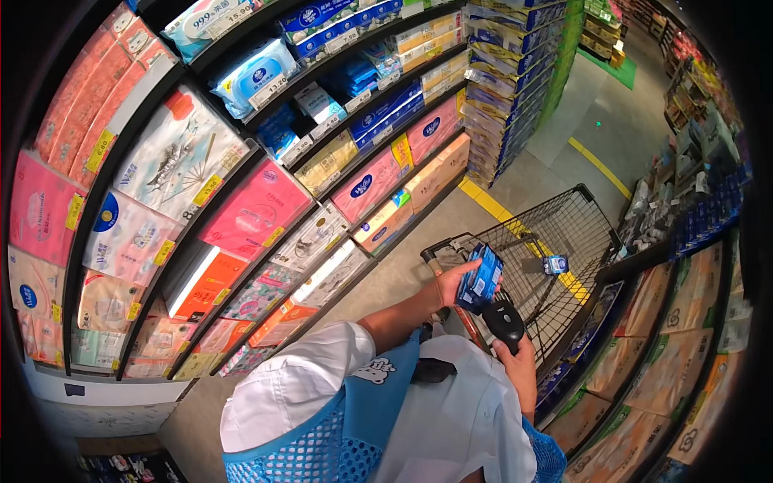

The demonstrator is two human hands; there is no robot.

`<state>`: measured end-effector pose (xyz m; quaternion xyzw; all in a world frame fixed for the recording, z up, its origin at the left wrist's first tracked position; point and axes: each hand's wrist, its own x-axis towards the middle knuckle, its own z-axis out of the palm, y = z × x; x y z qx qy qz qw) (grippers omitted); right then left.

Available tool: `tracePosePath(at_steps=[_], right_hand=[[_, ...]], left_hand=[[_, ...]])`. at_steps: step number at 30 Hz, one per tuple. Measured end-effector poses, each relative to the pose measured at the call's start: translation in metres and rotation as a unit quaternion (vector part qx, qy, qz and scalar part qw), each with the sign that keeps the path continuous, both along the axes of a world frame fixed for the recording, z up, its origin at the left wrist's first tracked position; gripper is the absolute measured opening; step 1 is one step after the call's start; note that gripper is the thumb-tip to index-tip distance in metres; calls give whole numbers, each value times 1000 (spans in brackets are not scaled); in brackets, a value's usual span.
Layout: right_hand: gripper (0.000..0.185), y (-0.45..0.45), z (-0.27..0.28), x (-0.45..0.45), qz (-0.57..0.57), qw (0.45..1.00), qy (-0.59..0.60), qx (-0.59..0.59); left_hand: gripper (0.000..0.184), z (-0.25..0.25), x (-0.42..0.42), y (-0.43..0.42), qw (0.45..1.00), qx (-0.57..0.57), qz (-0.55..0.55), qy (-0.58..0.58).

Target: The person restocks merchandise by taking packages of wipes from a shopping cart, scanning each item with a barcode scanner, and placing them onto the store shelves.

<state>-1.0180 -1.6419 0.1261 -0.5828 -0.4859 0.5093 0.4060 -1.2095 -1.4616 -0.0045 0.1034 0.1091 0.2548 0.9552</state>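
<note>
My left hand (455, 282) grips a blue packet (481, 279) with white label areas, held up in front of my body. Close beside it on the right, my right hand (516, 354) is wrapped round the handle of a black handheld scanner (503, 320), whose head is near the packet's lower edge. Beyond both hands stands a wire shopping cart (580, 201). Another small blue and white packet (555, 264) lies inside the cart.
Shelves of tissue packs (258, 201) with price tags rise on the left. Stacked blue-and-white packs (511, 88) stand at the shelf end. More shelves (636, 354) run along the right. Yellow floor lines (600, 167) cross the grey aisle.
</note>
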Motion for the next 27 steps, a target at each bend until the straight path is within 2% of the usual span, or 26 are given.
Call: tracePosePath(at_steps=[27], right_hand=[[40,0,-7,-2,-10,999,41,-22]], left_hand=[[66,0,0,1,999,20,-9,40]])
